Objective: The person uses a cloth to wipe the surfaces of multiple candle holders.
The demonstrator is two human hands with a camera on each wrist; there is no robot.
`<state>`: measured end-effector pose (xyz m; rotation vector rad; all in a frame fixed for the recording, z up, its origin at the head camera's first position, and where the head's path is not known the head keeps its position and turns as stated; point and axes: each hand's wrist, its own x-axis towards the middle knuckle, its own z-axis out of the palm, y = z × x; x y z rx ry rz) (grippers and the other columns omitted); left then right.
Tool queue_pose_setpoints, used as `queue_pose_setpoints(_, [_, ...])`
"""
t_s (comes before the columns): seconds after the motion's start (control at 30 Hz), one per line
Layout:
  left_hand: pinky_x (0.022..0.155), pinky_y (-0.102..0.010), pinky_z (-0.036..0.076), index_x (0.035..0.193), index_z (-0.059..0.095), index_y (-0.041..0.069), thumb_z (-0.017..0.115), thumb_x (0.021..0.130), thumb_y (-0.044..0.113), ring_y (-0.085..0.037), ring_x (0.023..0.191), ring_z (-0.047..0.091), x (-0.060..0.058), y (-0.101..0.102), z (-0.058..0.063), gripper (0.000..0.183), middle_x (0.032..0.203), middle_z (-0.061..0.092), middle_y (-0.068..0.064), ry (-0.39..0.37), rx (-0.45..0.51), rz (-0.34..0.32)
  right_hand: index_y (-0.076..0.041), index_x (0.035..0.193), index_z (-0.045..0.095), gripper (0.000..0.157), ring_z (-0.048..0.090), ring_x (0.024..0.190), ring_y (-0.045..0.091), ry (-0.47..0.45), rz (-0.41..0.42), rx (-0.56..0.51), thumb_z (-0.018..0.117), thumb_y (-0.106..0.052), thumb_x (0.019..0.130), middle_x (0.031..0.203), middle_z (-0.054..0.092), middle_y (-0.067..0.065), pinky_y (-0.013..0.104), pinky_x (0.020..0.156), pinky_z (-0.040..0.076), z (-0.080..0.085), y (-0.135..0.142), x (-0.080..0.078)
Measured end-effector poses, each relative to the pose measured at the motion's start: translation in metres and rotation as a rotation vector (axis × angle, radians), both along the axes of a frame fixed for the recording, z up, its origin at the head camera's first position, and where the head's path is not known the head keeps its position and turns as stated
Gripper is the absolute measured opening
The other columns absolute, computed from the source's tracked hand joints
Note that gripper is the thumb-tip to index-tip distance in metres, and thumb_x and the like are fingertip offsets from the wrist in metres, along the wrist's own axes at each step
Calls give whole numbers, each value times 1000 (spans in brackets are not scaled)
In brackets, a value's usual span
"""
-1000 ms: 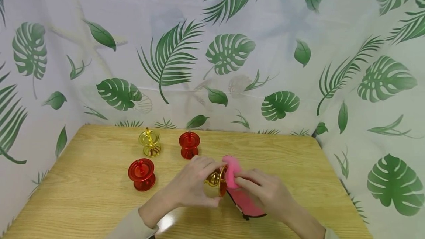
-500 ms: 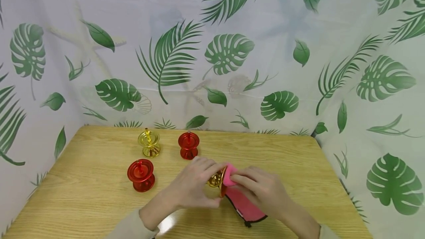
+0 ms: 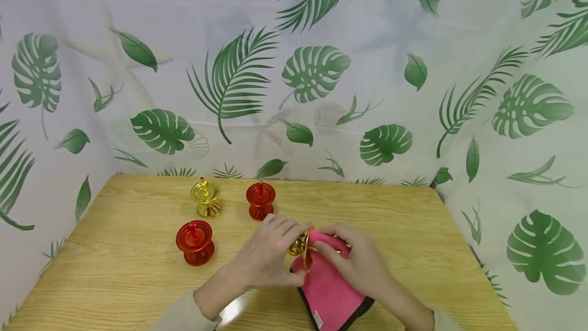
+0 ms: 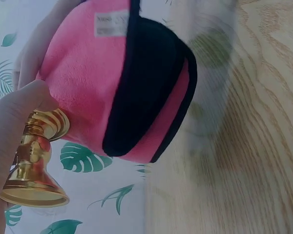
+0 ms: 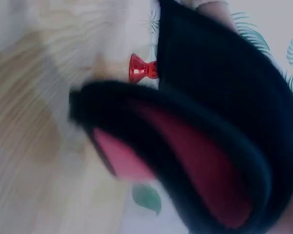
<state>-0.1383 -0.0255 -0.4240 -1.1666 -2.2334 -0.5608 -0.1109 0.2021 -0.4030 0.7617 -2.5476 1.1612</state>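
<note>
My left hand (image 3: 266, 255) grips a shiny gold candle holder (image 3: 297, 245) tipped on its side, its dish facing right. A pink cloth (image 3: 329, 295) with a dark border and a small white tag hangs from my right hand (image 3: 367, 264), which pinches a bunched part of it against the dish. In the left wrist view the flared base of the candle holder (image 4: 33, 168) shows below my thumb, with the cloth (image 4: 83, 68) beyond it. The cloth's dark side (image 5: 219, 83) fills much of the right wrist view and covers most of that hand.
On the wooden table (image 3: 115, 280), a gold candle holder (image 3: 207, 199) and a red candle holder (image 3: 261, 201) stand towards the back. Another red candle holder (image 3: 195, 242) is nearer, left of my left hand. Leaf-patterned fabric (image 3: 294, 65) encloses the back and sides.
My right hand has turned and shifted slightly left with the bunched cloth at the dish. The cloth now hangs lower and more spread out. My left hand stays nearly in place.
</note>
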Motion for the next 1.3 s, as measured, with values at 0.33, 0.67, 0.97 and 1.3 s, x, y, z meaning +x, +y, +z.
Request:
queue_pose_setpoints(0.33, [86, -30, 51, 128, 69, 12, 91, 63, 44, -12, 94, 61, 2, -3, -2, 75, 104, 72, 6, 10, -11, 10, -15, 107, 77, 12, 62, 75, -2, -134, -10, -52, 78, -16, 96, 97, 79, -1, 22, 60, 56, -3, -3, -1])
queue_pose_setpoints(0.67, [87, -26, 53, 135, 66, 12, 91, 63, 46, -11, 97, 64, 1, -6, -4, 83, 105, 72, 6, -76, -47, -47, -11, 102, 78, 30, 72, 78, 10, 565, 208, 181, 57, -32, 108, 98, 76, 1, 18, 71, 60, -17, 6, -7])
queue_pose_setpoints(0.97, [85, -25, 50, 141, 63, 11, 91, 64, 44, -10, 94, 62, 0, -11, -3, 88, 102, 70, 7, -146, -36, -59, -11, 106, 78, 31, 71, 75, 11, 751, 303, 251, 52, -25, 112, 100, 76, 3, 19, 67, 59, -14, 10, -13])
queue_pose_setpoints(1.3, [82, -24, 46, 133, 66, 14, 92, 63, 44, -10, 97, 62, -1, -17, -3, 80, 108, 72, 6, -150, -27, -10, -9, 106, 78, 35, 76, 83, 14, 696, 291, 252, 47, -25, 113, 100, 77, 4, 19, 69, 60, 0, 23, -10])
